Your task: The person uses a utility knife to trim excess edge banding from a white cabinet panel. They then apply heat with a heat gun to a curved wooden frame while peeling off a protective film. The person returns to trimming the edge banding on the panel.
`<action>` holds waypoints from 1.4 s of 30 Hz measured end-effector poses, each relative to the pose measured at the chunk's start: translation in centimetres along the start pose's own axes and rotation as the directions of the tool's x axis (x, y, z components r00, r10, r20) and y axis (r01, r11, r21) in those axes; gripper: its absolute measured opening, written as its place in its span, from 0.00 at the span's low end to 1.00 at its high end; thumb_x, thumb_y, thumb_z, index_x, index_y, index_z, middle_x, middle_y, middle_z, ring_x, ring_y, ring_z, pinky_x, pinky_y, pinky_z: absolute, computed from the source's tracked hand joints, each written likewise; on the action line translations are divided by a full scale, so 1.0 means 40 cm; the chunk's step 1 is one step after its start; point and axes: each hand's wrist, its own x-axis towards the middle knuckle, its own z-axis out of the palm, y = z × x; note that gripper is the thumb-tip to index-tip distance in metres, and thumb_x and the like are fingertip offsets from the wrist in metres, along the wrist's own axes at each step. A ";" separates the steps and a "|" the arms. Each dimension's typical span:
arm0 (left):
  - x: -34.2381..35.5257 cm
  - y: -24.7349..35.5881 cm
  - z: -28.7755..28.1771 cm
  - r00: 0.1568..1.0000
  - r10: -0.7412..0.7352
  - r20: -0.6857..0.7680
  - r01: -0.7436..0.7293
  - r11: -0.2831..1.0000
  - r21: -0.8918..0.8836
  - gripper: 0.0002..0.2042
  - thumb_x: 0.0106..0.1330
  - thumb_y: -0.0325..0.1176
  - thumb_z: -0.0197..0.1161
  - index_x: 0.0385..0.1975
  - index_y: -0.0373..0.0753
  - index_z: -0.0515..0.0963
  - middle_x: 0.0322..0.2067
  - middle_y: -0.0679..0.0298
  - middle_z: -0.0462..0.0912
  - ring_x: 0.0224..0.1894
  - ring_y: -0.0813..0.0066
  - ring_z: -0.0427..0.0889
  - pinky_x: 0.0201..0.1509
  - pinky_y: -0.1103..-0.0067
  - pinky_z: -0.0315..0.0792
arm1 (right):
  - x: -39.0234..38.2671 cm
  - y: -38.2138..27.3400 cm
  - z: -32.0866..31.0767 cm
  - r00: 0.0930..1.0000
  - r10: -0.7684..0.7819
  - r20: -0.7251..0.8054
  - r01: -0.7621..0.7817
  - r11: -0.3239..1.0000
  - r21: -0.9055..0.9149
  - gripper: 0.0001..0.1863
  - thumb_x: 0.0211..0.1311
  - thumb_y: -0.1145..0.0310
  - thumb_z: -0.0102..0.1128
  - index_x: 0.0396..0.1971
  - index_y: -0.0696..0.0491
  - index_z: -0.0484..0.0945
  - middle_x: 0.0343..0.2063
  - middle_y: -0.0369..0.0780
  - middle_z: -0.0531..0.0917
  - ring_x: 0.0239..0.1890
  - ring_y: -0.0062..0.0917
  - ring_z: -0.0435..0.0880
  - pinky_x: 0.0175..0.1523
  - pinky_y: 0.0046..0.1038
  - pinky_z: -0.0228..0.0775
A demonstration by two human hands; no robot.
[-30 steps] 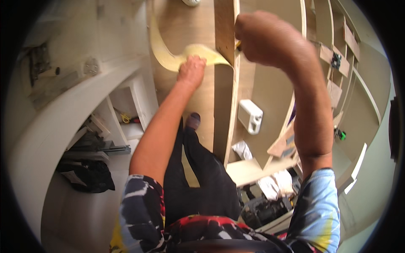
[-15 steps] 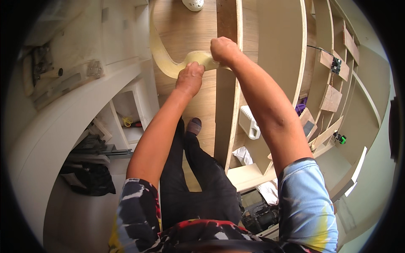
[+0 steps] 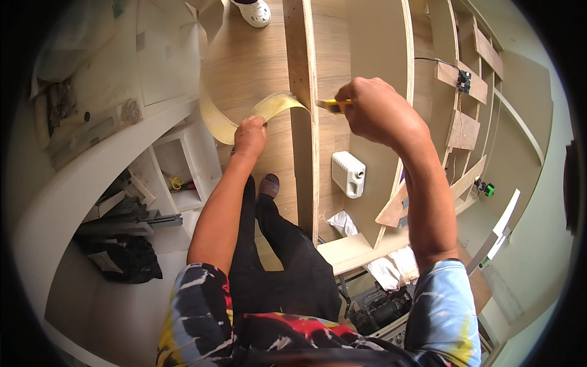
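Note:
My left hand [image 3: 249, 137] grips a long, flexible pale-yellow edge-banding strip [image 3: 214, 122]. Beyond the hand, the strip arches to the right, and its end meets the upright wooden panel [image 3: 301, 159] near the panel's pale front edge. My right hand [image 3: 380, 111] is closed around a yellow utility knife [image 3: 334, 106]. The knife points left, close to the panel edge where the strip ends. Whether its tip touches the panel, I cannot tell.
A white plastic jug [image 3: 349, 175] and a white bag [image 3: 341, 224] lie right of the panel. At left, a white cabinet [image 3: 137, 128] holds a black bag [image 3: 119, 257]. Another person's white clog [image 3: 254, 13] stands at the far end. Further right are framed panels [image 3: 461, 128].
My right hand has left the strip and moved right, and a yellow utility knife now shows in it. My left hand still holds the strip. The whole view has shifted slightly.

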 end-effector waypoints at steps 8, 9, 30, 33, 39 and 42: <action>0.033 0.069 -0.058 0.979 0.085 -0.186 -0.055 0.985 0.163 0.24 0.64 0.24 0.67 0.62 0.39 0.77 0.57 0.48 0.79 0.63 0.47 0.76 0.65 0.61 0.73 | -0.152 0.110 0.284 0.857 0.420 -0.300 -0.043 0.637 0.769 0.17 0.76 0.65 0.58 0.57 0.59 0.78 0.26 0.45 0.85 0.26 0.27 0.86 0.30 0.32 0.79; 0.021 0.095 -0.060 0.978 0.031 -0.207 0.003 0.986 0.164 0.27 0.64 0.25 0.67 0.65 0.39 0.74 0.60 0.48 0.77 0.65 0.47 0.74 0.67 0.61 0.71 | -0.195 0.115 0.340 0.869 0.483 -0.108 -0.136 0.443 0.886 0.16 0.77 0.64 0.56 0.56 0.59 0.76 0.27 0.46 0.85 0.30 0.29 0.88 0.32 0.34 0.81; -0.170 0.512 -0.507 0.985 0.075 -0.154 -0.070 0.997 0.039 0.29 0.69 0.38 0.65 0.68 0.35 0.72 0.58 0.43 0.82 0.61 0.45 0.81 0.67 0.61 0.73 | -0.891 -0.005 0.560 0.930 0.327 -0.166 0.256 -0.254 0.933 0.13 0.73 0.77 0.59 0.55 0.60 0.76 0.43 0.38 0.87 0.44 0.18 0.85 0.51 0.23 0.77; -0.262 0.477 -0.452 0.993 0.101 -0.063 -0.099 0.994 0.048 0.25 0.68 0.39 0.63 0.63 0.33 0.77 0.55 0.44 0.85 0.59 0.46 0.83 0.64 0.61 0.75 | -1.004 -0.014 0.474 0.895 0.377 -0.238 0.341 -0.232 0.911 0.12 0.73 0.75 0.62 0.52 0.60 0.79 0.42 0.37 0.87 0.43 0.17 0.85 0.50 0.23 0.78; -0.691 0.204 -0.226 0.863 -0.064 0.501 -0.057 0.973 0.223 0.17 0.61 0.39 0.68 0.44 0.33 0.86 0.44 0.43 0.88 0.50 0.46 0.88 0.55 0.61 0.79 | -1.186 0.025 0.347 0.610 0.658 -0.442 0.623 -0.054 0.780 0.14 0.72 0.71 0.68 0.52 0.60 0.81 0.39 0.37 0.88 0.39 0.17 0.86 0.47 0.24 0.81; -0.916 0.139 -0.211 0.651 -0.212 0.729 -0.166 0.897 0.409 0.23 0.61 0.43 0.71 0.54 0.38 0.85 0.52 0.44 0.86 0.57 0.49 0.85 0.64 0.61 0.77 | -1.162 0.136 0.307 0.452 0.826 -0.336 0.624 -0.024 0.781 0.13 0.71 0.71 0.69 0.49 0.63 0.83 0.35 0.38 0.89 0.36 0.19 0.87 0.43 0.25 0.82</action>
